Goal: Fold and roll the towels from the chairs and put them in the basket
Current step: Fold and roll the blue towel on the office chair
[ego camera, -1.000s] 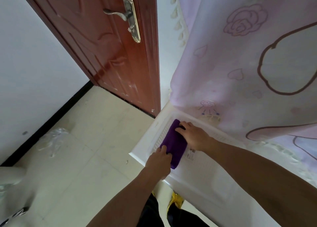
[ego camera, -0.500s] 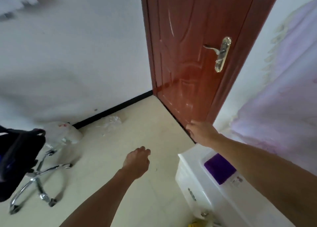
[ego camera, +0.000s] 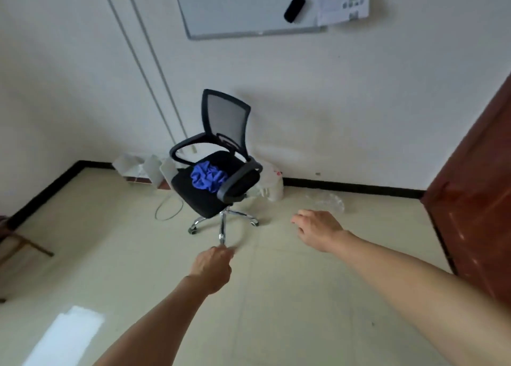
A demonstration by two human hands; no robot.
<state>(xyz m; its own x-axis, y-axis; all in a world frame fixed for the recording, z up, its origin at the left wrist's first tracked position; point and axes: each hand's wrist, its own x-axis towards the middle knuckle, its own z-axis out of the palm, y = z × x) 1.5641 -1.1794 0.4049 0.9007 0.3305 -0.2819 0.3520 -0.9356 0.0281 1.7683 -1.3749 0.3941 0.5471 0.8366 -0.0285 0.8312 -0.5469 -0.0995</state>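
Note:
A crumpled blue towel (ego camera: 208, 176) lies on the seat of a black mesh office chair (ego camera: 218, 155) that stands near the white wall. Both of my hands are stretched out in front of me over the floor, short of the chair. My left hand (ego camera: 213, 268) holds nothing, its fingers loosely curled, just in front of the chair's chrome base (ego camera: 223, 221). To the right of the chair, my right hand (ego camera: 318, 228) is empty with fingers apart. The basket and the purple towel are out of view.
A brown door (ego camera: 475, 188) stands at the right edge. A white jug (ego camera: 272, 185) and clear plastic wrap (ego camera: 326, 201) lie by the black skirting. White boards (ego camera: 143, 169) lean in the corner, a cable loops on the floor, and a wooden leg (ego camera: 25, 244) shows at left.
Both hands let go of the rolled purple towel in the white basket. My view swung left, away from the basket and door, onto the chair with the blue towel.

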